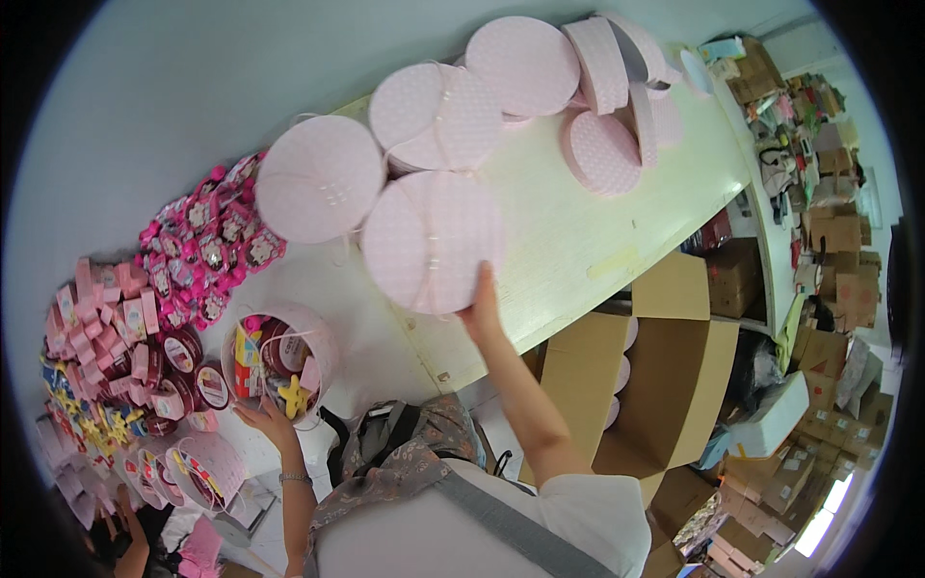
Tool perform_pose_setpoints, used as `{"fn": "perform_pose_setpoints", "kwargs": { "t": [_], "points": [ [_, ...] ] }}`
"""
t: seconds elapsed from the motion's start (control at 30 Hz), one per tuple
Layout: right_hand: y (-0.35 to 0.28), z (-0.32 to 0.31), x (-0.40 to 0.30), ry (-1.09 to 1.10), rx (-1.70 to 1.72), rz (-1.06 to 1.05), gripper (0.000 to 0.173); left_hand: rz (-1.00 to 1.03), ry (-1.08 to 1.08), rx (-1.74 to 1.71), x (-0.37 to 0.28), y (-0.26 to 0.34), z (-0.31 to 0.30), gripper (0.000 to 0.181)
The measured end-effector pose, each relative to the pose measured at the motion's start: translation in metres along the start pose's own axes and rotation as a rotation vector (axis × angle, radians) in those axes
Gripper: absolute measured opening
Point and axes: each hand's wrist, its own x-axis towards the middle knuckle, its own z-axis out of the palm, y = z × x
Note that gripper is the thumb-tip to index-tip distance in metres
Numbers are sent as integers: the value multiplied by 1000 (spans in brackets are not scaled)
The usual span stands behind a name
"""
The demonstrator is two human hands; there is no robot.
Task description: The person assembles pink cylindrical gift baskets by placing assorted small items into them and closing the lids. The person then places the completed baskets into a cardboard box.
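My right hand (483, 307) holds the near edge of a round pink checked box (433, 231) with a ribbon handle across its lid, thumb on top and fingers mostly hidden. My left hand (269, 423) rests at the near rim of an open round pink box (318, 339). Inside that box lie a dark red lidded jar (283, 348), a yellow star-shaped item (293, 397), a yellow and red packet (248, 357) and a small pink carton. Two more ribboned round boxes, one a pink box (320, 179), stand beyond the held one.
Left are piles of pink pouches (217, 242), pink cartons (101, 318) and dark red jars (182, 350). Filled round boxes (206, 469) stand near another person's hands (126, 520). Loose lids (603, 152) lie at the table's far end. An open cardboard carton (650, 383) holding round boxes is at right.
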Motion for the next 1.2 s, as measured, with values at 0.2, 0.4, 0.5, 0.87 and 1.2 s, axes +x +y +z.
{"fn": "perform_pose_setpoints", "kwargs": {
  "t": [0.2, 0.4, 0.5, 0.87, 1.2],
  "points": [
    [-27, -3, 89, -104, -371, -19, 71, -15, -46, 52, 7, -3, 2, 72],
    [-193, -140, 261, 632, 223, -161, 43, 45, 5, 160, -10, 9, -23, 73],
    [-245, -261, 303, 271, 27, -219, 49, 136, -2, 91, 1, -27, 9, 68],
    [-129, -289, 63, 807, -228, 295, 46, 129, -54, 333, -11, 71, -12, 45],
    [27, -274, -61, 240, 333, -15, 51, 135, -278, 284, 46, 76, -8, 26]
  ]
}}
